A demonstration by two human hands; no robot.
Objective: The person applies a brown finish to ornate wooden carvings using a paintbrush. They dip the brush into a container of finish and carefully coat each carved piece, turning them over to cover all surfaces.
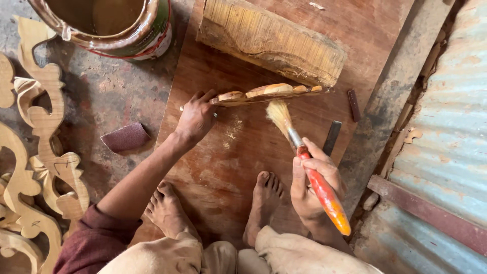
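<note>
Carved pale wooden scrollwork pieces (35,167) lie at the far left on the grey concrete floor (106,91), with a large tin of brown liquid (109,23) above them and a reddish-brown scrap of sandpaper (125,137) nearby. Further right, a bare-footed person squats on a worn reddish-brown plywood board (228,162). Their left hand (195,117) reaches forward, arm extended, fingers pinched closed around the left end of a long, narrow carved wooden strip (266,94) with glossy yellow-brown scalloped lobes. This strip stands on edge, resting against a rough yellowish wooden block (271,40) that lies on the board behind it. Just right of centre, the right hand (312,185) is wrapped closed around the red and orange handle of a paintbrush (304,157); its pale bristles point up, touching the strip's underside. A small dark flat bar (332,137) lies just beside the brush, and corrugated metal sheeting (446,127) fills the right edge.
</note>
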